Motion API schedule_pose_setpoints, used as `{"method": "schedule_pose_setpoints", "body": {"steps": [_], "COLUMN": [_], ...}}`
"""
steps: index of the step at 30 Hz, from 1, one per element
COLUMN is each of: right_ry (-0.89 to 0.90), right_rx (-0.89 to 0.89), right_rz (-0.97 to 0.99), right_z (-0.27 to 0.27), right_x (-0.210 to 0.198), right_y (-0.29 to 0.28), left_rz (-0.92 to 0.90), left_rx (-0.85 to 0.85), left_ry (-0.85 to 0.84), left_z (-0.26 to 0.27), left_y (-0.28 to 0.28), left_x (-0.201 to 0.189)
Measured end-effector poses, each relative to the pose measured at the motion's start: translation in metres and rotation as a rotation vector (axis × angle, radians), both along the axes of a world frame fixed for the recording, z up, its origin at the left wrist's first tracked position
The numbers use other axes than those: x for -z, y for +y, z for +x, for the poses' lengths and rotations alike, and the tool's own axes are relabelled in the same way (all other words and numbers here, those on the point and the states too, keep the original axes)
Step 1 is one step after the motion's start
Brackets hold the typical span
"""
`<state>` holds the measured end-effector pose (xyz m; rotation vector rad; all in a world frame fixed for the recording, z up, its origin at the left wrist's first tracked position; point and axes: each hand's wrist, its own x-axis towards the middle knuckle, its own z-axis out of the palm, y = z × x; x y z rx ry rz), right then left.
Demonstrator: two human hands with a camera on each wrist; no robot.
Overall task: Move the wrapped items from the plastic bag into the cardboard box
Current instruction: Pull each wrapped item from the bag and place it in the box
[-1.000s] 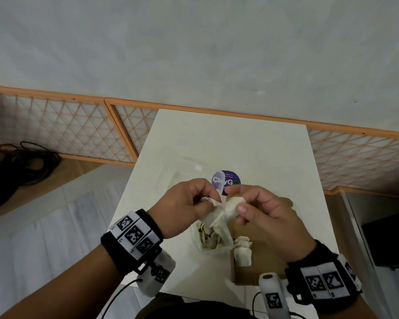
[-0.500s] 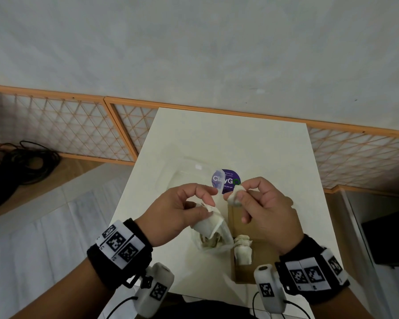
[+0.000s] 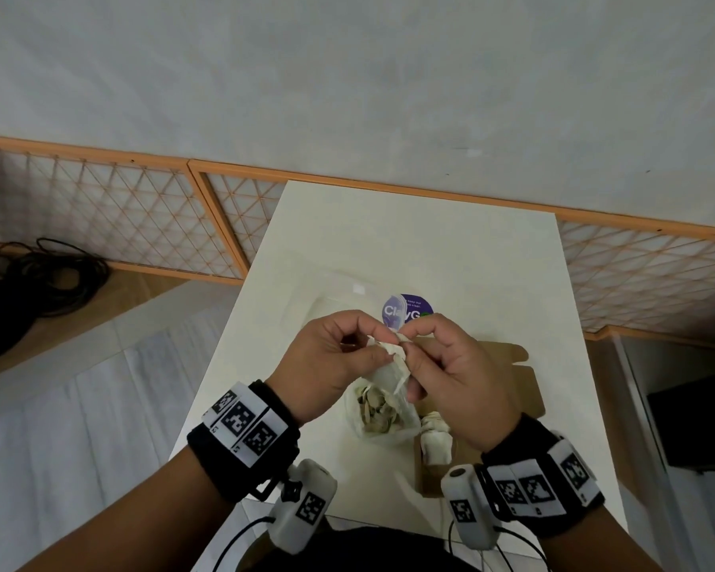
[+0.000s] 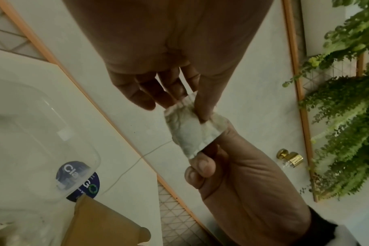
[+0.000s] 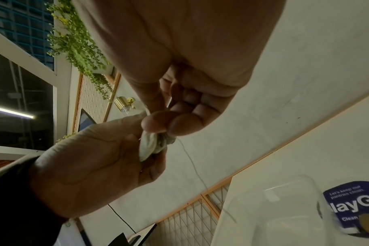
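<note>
Both hands meet above the near half of the worktop (image 3: 450, 258). The left hand (image 3: 331, 361) and right hand (image 3: 459, 377) each pinch the same wrapped item (image 4: 192, 129) at its twisted top between thumb and fingertips; each grip is clenched on it. Directly beneath hangs the plastic bag (image 3: 382, 414), holding more pale pieces. The cardboard box (image 3: 525, 390) lies open near the near right edge, one wrapped bundle (image 3: 434, 441) inside.

The round purple-and-white sticker (image 3: 405, 313) is part-hidden behind the fingers — its small print unreadable; the brown cardboard box (image 3: 517, 381) lies largely under the right hand (image 3: 459, 381).
</note>
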<state>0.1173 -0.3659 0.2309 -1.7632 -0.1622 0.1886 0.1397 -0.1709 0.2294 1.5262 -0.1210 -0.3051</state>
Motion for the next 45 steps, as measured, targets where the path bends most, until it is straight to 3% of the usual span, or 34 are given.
{"method": "schedule_pose_setpoints", "body": {"steps": [5,9,16,21,25,30,37,45], "right_ry": [0.075,0.14,-0.004,0.018,0.128,0.319,0.529,0.61], "right_rx": [-0.066,-0.069,0.083,0.208,0.2,0.179,0.066,0.238], "right_rz": [0.065,0.122,-0.028,-0.299,-0.283,-0.365,-0.661,-0.604], "right_z": [-0.005,-0.013,-0.027,-0.067,-0.095,-0.096,-0.061,-0.032], "right_x": [0.006,0.015,0.025,0.021,0.022,0.082,0.191,0.221], "right_y": [-0.005,-0.013,-0.053,-0.108,-0.134,-0.14,-0.134,-0.115], "left_rz": [0.085,0.069,0.077,0.299,0.482,0.706,0.841,0.967], "left_rx": [0.011,0.019,0.194,0.225,0.227,0.27,0.341,0.412], "left_ry": [-0.071,-0.021,-0.003,0.031,0.06,0.1,0.138,0.157], "left_z": [0.002,0.004,0.011,0.015,0.015,0.009,-0.003,-0.008], "left_y": [-0.001,-0.013,-0.042,-0.042,-0.025,-0.008,0.004,0.005], "left_x": [0.005,0.009,0.021,0.047,0.078,0.111,0.133,0.142]}}
